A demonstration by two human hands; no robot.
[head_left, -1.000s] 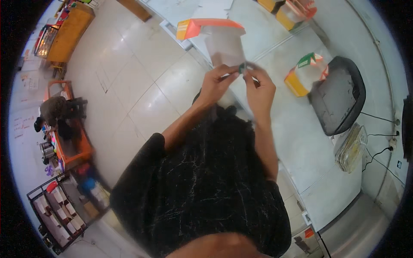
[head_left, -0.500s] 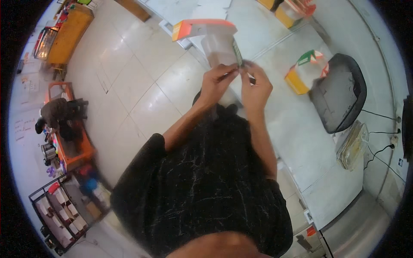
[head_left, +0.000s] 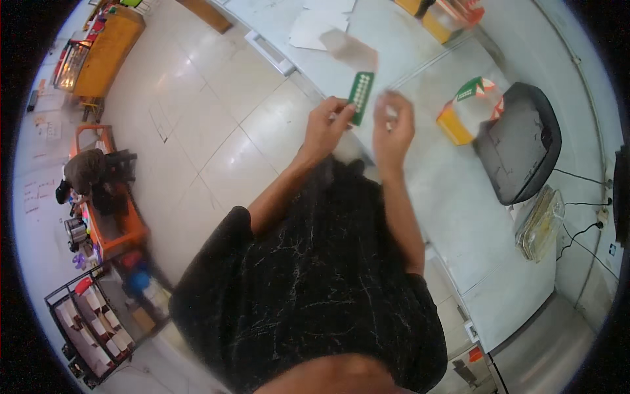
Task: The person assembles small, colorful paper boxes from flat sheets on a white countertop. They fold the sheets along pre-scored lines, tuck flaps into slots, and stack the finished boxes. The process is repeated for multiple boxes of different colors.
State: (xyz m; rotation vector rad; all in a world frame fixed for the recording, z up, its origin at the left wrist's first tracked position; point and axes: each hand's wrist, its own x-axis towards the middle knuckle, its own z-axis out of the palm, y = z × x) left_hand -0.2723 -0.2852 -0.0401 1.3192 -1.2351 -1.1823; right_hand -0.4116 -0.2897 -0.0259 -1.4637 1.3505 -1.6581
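Right hand [head_left: 392, 128] blurred, fingers loosely curled and partly open, nothing clearly gripped, hovered just beside the small green rectangular card with rows of pale dots [head_left: 360, 97]; whether a fingertip touched the card could not be told; left hand [head_left: 326, 125] closed in a pinch on the card's lower edge, thumb and fingers covering that end; card held up above the pale grey table [head_left: 453, 217], near its front edge, between the two hands; long axis stood nearly upright in the picture, leaning slightly to the right at the top, dotted face turned toward the camera, upper end pointing away from the body toward the far side of the table; lower torso and both elbows hidden partly by the black marbled shirt [head_left: 308, 295]; blurred pale sheet [head_left: 351, 49] lay beyond the card, outline hard to make out; yellow box with a green, white and red flap [head_left: 467, 108] sat to the right of the hands, well apart from the card; dark grey curved tray-like object [head_left: 518, 141] lay further right, details unclear; orange and yellow boxes [head_left: 446, 13] cut off at the top edge.
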